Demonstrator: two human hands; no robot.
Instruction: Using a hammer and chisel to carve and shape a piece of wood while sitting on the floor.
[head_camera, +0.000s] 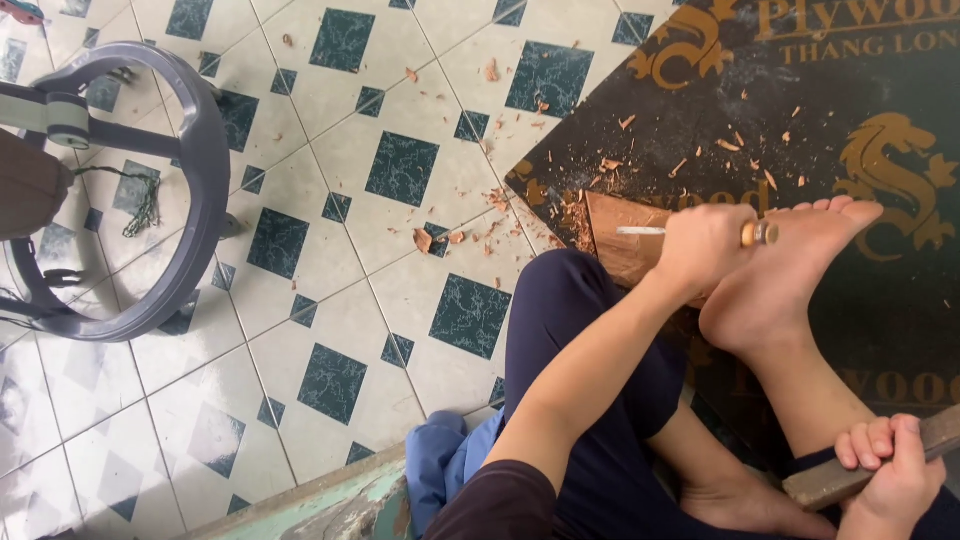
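My left hand (703, 250) is closed around a chisel (760, 232) with a wooden handle; its pale blade sticks out to the left over a reddish-brown wood piece (612, 232). That wood piece lies on a dark plywood sheet (880, 300). My bare foot (790, 275) lies right beside my left hand, next to the wood piece. At the lower right, my right hand (893, 468) grips a grey-brown wooden block (830, 482) held low near my other foot (745, 505).
Wood chips (610, 165) are scattered over the plywood sheet and the tiled floor (400, 170). A grey plastic chair frame (205, 170) stands at the left. A blue cloth (440, 470) and a pale green wooden edge (330, 500) lie at the bottom.
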